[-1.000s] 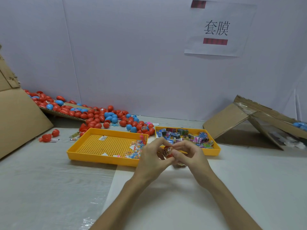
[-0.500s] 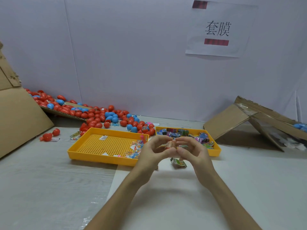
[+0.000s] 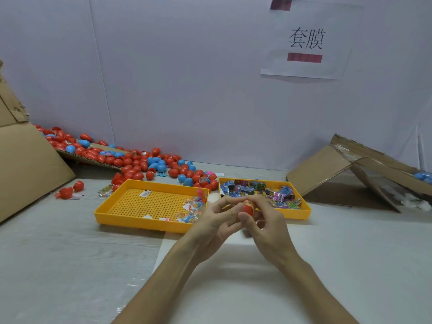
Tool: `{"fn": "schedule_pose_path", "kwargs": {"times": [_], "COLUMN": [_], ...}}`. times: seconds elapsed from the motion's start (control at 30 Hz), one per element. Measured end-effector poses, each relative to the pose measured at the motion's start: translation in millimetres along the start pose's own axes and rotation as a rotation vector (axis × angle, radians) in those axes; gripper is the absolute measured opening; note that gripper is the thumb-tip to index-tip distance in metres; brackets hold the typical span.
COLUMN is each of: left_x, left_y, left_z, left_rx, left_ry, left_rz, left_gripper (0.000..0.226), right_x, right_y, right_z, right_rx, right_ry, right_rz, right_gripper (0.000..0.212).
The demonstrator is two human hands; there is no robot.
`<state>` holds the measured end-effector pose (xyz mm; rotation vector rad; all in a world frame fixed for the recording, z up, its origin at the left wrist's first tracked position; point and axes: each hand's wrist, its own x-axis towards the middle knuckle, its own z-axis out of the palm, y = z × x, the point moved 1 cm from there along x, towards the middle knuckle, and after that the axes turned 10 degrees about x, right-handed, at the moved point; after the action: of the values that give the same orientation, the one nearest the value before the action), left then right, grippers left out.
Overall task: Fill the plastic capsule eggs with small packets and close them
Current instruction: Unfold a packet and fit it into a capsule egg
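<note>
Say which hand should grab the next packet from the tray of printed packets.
Right, probably. The right hand sits directly in front of the packet tray, while the left hand is nearer the perforated tray. Both hands grip the red egg for now.

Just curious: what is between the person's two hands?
A red capsule egg, held by the fingers of the left hand and the right hand, as the head view shows.
</note>
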<state>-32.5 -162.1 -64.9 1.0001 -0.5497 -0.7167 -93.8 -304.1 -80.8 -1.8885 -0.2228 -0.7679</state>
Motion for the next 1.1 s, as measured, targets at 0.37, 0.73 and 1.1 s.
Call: {"fn": "schedule_pose_path", "kwargs": {"times": [0.37, 0.73, 1.1], "left_x": [-4, -2, -4], "left_y": [0, 1, 5], "left_z": [3, -7, -6], "left_rx": [-0.063, 0.029, 0.097], "left_ry": [-0.070, -0.016, -0.075], "left_rz": [-0.041, -0.159, -0.258], "left_gripper": [0.030, 0.067, 0.065], "right_x": [-2, -2, -3], "right_y": [-4, -4, -7], "right_z": [-1, -11, -5], "right_rx": [0.015, -0.126, -0.256], "right_ry": [-0.020, -0.147, -0.143], "right_rz": [0.044, -0.027, -0.148], "right_gripper": [0.029, 0.037, 0.038]}}
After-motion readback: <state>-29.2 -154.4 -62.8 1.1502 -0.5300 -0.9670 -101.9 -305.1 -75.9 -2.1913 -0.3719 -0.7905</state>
